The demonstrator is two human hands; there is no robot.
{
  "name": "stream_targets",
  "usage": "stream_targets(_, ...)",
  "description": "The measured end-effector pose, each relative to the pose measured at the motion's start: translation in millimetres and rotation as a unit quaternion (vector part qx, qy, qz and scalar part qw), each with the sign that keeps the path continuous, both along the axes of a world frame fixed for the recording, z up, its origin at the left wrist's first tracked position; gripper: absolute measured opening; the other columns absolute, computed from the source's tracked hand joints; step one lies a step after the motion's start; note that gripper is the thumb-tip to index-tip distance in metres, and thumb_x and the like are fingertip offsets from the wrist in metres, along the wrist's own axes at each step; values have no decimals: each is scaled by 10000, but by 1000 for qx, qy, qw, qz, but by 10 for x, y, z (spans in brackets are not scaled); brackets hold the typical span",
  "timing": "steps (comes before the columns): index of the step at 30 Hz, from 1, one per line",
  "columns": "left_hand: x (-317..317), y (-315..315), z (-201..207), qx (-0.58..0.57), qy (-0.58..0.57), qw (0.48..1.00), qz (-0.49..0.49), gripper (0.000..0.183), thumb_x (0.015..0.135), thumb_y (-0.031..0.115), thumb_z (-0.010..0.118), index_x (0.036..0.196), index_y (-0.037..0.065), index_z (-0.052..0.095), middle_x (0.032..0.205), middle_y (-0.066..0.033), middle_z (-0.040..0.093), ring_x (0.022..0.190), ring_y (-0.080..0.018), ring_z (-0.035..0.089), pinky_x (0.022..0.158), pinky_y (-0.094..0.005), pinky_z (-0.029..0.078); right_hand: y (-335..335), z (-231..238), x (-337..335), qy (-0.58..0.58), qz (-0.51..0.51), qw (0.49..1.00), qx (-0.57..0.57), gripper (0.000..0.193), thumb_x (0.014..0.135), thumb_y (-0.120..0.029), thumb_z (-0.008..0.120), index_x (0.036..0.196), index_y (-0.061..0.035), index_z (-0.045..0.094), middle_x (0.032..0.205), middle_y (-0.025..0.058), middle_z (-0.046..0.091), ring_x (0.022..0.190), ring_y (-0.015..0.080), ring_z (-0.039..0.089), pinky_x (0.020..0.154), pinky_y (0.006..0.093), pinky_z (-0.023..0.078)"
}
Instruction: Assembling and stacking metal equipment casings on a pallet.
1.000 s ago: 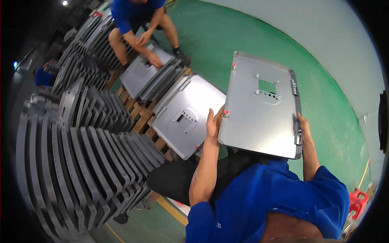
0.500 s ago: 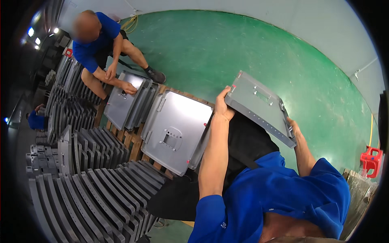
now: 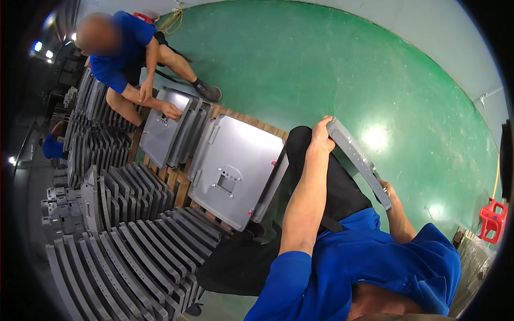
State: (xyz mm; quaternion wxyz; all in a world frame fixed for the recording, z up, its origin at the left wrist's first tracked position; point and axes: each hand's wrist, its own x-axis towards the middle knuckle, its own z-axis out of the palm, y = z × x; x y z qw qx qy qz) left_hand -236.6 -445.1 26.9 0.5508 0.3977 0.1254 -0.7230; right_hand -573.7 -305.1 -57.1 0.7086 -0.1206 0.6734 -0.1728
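Head view: our left hand (image 3: pixel 322 135) and right hand (image 3: pixel 390 191) grasp the panel (image 3: pixel 357 158), which a loosened grip could drop.

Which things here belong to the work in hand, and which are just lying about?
Work in hand:
metal panel, held by left hand and right hand;
probably the similar panels on the wooden pallet.

Apparently lying about:
red plastic stool;
coiled yellow cable.

Green floor (image 3: pixel 423 128): open room ahead and right of the held panel (image 3: pixel 357 162).
Left: 1 knee (image 3: pixel 301 143) and 1 forearm (image 3: pixel 301 206) between held panel and near panel stack (image 3: pixel 246 155).
Far panel stack (image 3: pixel 158 143): 1 co-worker's hand (image 3: pixel 171 111) covers part of its top.
Lower left: grey frames (image 3: pixel 122 262) packed close, thin gaps between.
Right edge: red stool (image 3: pixel 488 225).
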Motion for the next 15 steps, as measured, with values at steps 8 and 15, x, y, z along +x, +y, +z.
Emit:
stream_targets(8, -160, -165, -335, 98, -148, 984, 8, 491, 864, 104, 603, 1340, 66, 494, 1229, -104, 548, 1062, -211, 535, 855, -387, 457, 222, -374, -31, -72, 79, 994, 2, 276, 958, -277, 437, 867, -81, 608, 611, 36, 554, 453, 184, 490, 402, 343, 378)
stream_targets(15, -76, -140, -169, 66, -244, 968, 5, 552, 869, 169, 567, 1380, 20, 419, 1262, -197, 511, 1097, -259, 504, 860, -388, 433, 145, -237, 83, -120, 65, 990, 29, 299, 956, -287, 441, 975, -57, 630, 740, 92, 628, 530, 201, 569, 472, 327, 462)
